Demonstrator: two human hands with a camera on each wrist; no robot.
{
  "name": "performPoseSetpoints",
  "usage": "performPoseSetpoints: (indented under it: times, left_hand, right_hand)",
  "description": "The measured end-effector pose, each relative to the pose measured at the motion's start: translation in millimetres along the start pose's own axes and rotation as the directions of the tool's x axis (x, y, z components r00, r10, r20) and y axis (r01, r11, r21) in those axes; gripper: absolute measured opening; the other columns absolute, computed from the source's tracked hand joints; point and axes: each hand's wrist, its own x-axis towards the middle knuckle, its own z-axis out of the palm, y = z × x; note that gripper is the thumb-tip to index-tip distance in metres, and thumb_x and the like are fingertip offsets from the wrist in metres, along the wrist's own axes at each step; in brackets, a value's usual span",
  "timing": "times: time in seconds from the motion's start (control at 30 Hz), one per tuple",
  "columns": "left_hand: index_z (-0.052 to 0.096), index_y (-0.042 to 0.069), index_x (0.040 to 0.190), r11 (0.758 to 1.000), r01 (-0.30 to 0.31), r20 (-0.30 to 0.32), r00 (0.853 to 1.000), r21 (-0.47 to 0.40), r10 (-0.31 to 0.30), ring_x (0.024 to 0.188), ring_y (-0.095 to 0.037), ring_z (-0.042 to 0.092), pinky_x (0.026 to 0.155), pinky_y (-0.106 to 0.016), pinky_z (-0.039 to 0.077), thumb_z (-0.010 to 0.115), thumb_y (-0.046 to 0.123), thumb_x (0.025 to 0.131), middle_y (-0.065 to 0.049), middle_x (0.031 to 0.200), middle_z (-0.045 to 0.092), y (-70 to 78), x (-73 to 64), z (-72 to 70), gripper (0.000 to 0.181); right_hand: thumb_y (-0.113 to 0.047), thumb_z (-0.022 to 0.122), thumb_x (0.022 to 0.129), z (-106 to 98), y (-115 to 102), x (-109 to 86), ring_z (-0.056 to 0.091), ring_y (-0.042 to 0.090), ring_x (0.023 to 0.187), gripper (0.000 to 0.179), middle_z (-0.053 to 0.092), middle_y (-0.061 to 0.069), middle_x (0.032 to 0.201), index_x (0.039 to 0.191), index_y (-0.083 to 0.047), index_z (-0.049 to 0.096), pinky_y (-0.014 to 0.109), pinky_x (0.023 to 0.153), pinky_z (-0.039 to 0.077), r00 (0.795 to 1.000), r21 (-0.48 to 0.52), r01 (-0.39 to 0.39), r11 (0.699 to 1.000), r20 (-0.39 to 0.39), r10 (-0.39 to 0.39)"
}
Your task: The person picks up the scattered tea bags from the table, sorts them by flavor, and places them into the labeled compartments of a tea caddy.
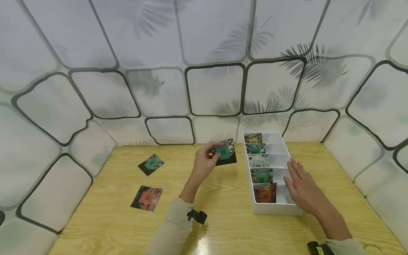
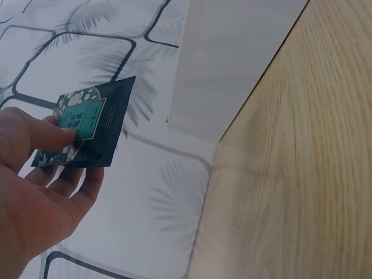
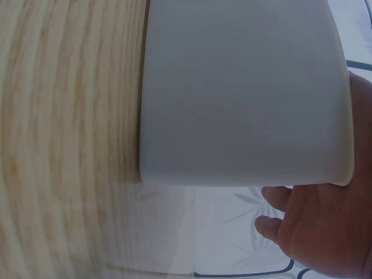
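My left hand (image 1: 204, 162) pinches a flat square sachet (image 1: 230, 158) between thumb and fingers, left of a white divided box (image 1: 277, 209). In the left wrist view, the sachet (image 2: 114, 123) is dark with a teal label and a floral print, held above the table. My right hand (image 1: 305, 189) lies with fingers extended along the box's right edge. The right wrist view shows that hand (image 3: 328, 232) beside the box's plain white wall (image 3: 244, 93). Several sachets stand in the box's compartments, among them a red one (image 1: 265, 193) at the front and a white one (image 1: 259, 160) mid-box.
Two more sachets lie on the wooden table (image 1: 108, 219) at the left: a green-labelled one (image 1: 151, 164) farther back and a red-labelled one (image 1: 147, 198) nearer. A patterned white curtain (image 1: 213, 90) surrounds the table at the back and sides.
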Motion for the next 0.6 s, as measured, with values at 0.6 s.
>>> performPoseSetpoints:
  times: [0.6]
  left_hand:
    - [0.071, 0.005, 0.121, 0.999, -0.027, 0.051, 0.998, 0.047, 0.025, 0.074, -0.013, 0.054, 0.057, -0.023, 0.045, 0.060, -0.008, 0.098, -0.012, 0.124, 0.068, 3.2, 28.4, 26.7, 0.028]
  right_hand:
    - [-0.034, 0.030, 0.113, 0, 0, 0.3, 0.008, 0.050, 0.152, 0.066, 0.006, 0.028, 0.168, 0.159, 0.010, 0.013, 0.074, 0.112, 0.017, 1.000, 0.002, 0.002, 1.000, -0.011, -0.002]
